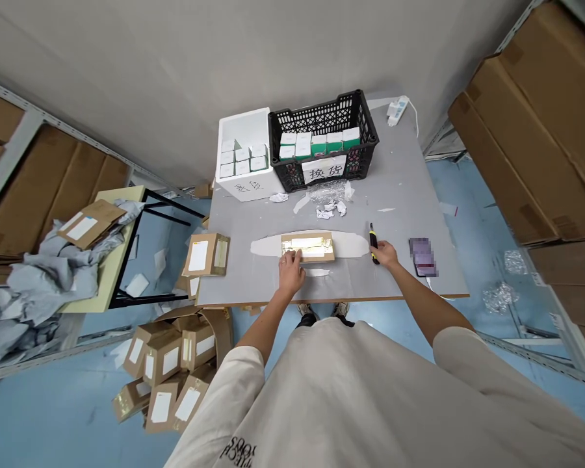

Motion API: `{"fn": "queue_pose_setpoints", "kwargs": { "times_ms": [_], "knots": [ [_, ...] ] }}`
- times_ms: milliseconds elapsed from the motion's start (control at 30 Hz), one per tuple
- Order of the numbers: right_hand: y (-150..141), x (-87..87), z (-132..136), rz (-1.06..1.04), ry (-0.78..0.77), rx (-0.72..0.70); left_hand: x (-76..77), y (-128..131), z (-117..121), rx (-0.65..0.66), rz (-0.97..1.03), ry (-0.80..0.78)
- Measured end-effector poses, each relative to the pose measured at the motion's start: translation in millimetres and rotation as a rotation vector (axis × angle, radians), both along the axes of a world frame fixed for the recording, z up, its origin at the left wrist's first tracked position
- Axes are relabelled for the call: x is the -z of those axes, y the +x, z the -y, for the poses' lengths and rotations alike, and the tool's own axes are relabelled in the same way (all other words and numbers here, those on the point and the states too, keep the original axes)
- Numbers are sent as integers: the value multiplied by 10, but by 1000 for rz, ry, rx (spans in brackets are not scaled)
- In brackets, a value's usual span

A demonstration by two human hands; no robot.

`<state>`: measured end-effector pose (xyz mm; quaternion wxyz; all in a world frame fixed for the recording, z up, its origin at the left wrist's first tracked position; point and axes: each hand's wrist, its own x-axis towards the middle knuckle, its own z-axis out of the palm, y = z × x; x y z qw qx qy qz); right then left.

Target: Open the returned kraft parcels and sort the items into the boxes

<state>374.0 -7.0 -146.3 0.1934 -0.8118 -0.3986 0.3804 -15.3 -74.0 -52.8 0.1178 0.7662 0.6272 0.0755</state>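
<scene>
A small cardboard box (327, 253) lies on a white oval patch (263, 245) in the middle of the grey table, with shiny tape and white strips along its top. My left hand (291, 272) grips its near left side, fingers over the taped top. To the right, my right hand (386, 253) has its fingers closed around a yellow and black box cutter (373, 243), whose tip points away from me. The underside of the right hand is hidden. Another taped box (198, 256) with a white label sits at the table's left edge.
Behind are a white foam box (244, 188) and a black crate (287, 179), both holding green and white cartons. Crumpled paper (325, 213) and bubble wrap (327, 192) lie before them. A phone (423, 257) is on the right. Parcels (162, 357) pile up on the floor, left.
</scene>
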Motion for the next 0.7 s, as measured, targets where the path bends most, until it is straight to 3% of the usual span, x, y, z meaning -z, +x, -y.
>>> {"fn": "queue_pose_setpoints", "kwargs": {
  "times_ms": [133, 267, 467, 567, 700],
  "knots": [
    [-301, -384, -201, -324, 153, 84, -13, -57, 28, 19, 19, 13],
    [-762, -906, -358, -435, 229, -136, -9, -156, 66, 72, 65, 27],
    [-1520, -1507, -257, -189, 350, -692, -29, -344, 70, 140, 105, 52],
    [-1826, -1659, -187, -49, 382, -902, -41, -446, 64, 115, 117, 73],
    [-2117, -1749, -160, 84, 352, -1042, -9, -580, 83, 125, 133, 44]
  ]
}}
